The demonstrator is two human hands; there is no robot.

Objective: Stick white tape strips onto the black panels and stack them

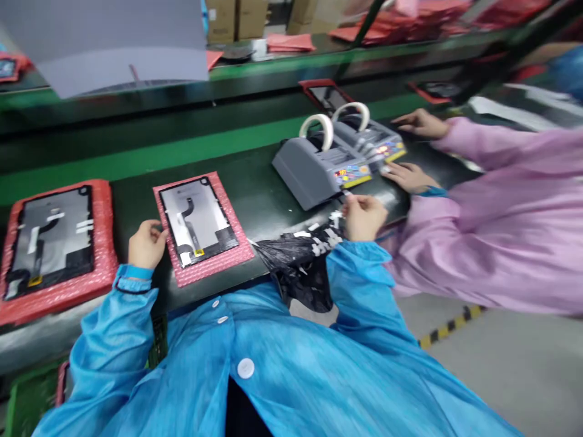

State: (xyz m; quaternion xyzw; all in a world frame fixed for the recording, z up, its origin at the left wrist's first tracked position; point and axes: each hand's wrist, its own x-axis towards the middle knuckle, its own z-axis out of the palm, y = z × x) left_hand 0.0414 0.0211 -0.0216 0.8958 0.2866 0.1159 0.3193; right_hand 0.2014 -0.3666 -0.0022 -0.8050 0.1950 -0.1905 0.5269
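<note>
The left hand (148, 244) has its fingers loosely bent, with the tips at the near side edge of a pink bubble sheet (243, 255). I can't tell if they pinch it. The screen (207, 218) lies flat on that sheet, just to the right of those fingertips, with its silver back up and a black ribbon (190, 227) on it.

The right hand (364, 217) has its thumb and finger close together, right at the front of a gray tape machine (305, 173). Something small and pale is at the tips, but it is too blurry to say if they grip it.

Below the right fingers is a black bag (291, 250) with white bits (321, 246) stuck on it. Sticky tape could catch on that bag if the hand dips too low. If the left fingers tug the sheet, the screen could slide or turn crooked. Another worker's hand (407, 176) is just beyond the right fingers, so the two could bump if both move at once.
</note>
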